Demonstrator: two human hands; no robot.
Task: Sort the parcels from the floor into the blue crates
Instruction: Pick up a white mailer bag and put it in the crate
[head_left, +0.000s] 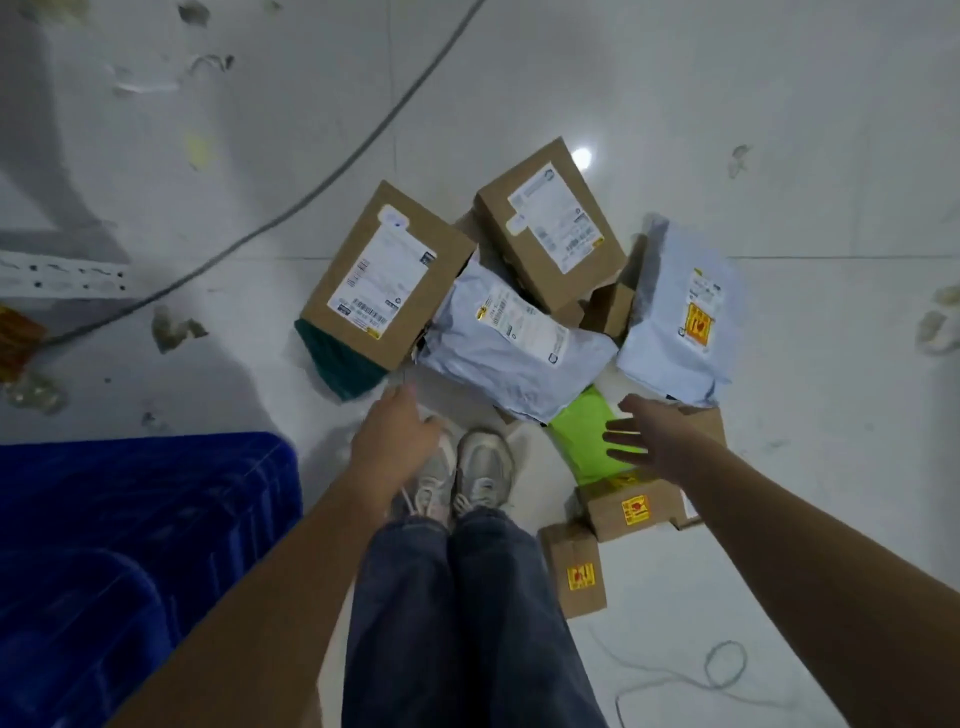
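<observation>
Most of the sorting was still ahead of us, as far as we could judge: the blue crates sat at our lower left with no parcel visible in the dark part we could see, while a whole heap of parcels lay on the pale floor in front of our shoes. Going from the largest down, we had the big cardboard box with a white label at the left of the heap, resting partly on a dark green bag; a second labelled carton behind it; two grey mailer bags, one in the middle and one at the right; a bright green packet under our right hand; and two small boxes with yellow stickers, one near our right forearm and a smaller one beside our leg. Our left hand hung above the floor near the big box, fingers loosely relaxed, its grip holding nothing. Our right hand reached over the green packet with fingers spread wide, empty as well.
</observation>
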